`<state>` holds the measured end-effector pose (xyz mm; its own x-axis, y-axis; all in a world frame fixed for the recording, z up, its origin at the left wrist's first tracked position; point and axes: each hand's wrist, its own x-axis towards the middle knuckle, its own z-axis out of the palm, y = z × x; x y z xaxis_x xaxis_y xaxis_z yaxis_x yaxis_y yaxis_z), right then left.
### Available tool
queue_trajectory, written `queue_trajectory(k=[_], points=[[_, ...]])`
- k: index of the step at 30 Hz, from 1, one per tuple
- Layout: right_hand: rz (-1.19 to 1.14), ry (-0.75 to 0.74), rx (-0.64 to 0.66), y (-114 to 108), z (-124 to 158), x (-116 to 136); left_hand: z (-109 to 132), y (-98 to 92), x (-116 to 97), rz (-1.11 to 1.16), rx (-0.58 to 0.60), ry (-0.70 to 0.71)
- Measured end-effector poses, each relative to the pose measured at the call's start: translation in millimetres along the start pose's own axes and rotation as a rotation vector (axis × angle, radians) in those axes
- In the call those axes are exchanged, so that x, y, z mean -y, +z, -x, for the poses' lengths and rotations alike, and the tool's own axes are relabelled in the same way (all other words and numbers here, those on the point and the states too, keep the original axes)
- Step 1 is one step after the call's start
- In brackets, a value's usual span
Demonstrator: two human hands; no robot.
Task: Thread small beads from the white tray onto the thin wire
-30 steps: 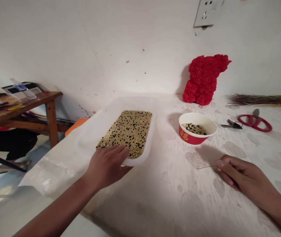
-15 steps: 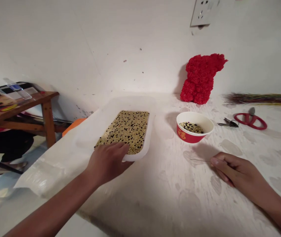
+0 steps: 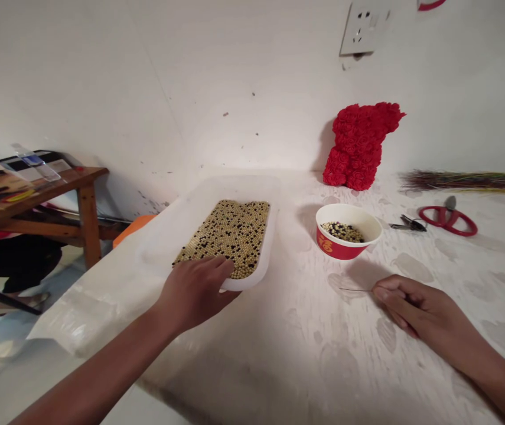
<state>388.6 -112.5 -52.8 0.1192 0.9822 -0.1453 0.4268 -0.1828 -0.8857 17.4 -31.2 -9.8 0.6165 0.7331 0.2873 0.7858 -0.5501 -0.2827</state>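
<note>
Currently left hand (image 3: 194, 292) laid over near rim of white bead tray (image 3: 163, 236), fingers together, grip unclear, right hand (image 3: 416, 307) fingertips pinched on thin needle (image 3: 356, 289) on table, near red bowl (image 3: 347, 248).

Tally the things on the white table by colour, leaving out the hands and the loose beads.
Red: 3 (rose figure, bowl, scissors)
White: 1 (tray)
Bare metal: 2 (small clippers, thin needle)
Mixed colours: 1 (bundle of strands)
Total: 7
</note>
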Motion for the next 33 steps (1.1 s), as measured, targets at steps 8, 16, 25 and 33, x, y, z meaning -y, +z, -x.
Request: queue_trajectory(k=[8, 16, 25, 33], points=[[-0.007, -0.032, -0.004, 1.1, -0.8, -2.5, 4.0, -0.9, 2.7, 0.044, -0.071, 0.054], [-0.011, -0.035, 0.020, -0.5, -1.6, -5.4, 8.2, -0.4, 3.5, 0.054, -0.085, 0.068], [-0.008, -0.039, -0.025, 1.7, -0.2, -3.1, 2.1, 3.0, 5.9, 0.028, -0.094, 0.032], [-0.011, -0.023, -0.005, 0.5, -0.2, -2.4, -0.3, 2.9, 7.5, 0.010, -0.068, 0.001]])
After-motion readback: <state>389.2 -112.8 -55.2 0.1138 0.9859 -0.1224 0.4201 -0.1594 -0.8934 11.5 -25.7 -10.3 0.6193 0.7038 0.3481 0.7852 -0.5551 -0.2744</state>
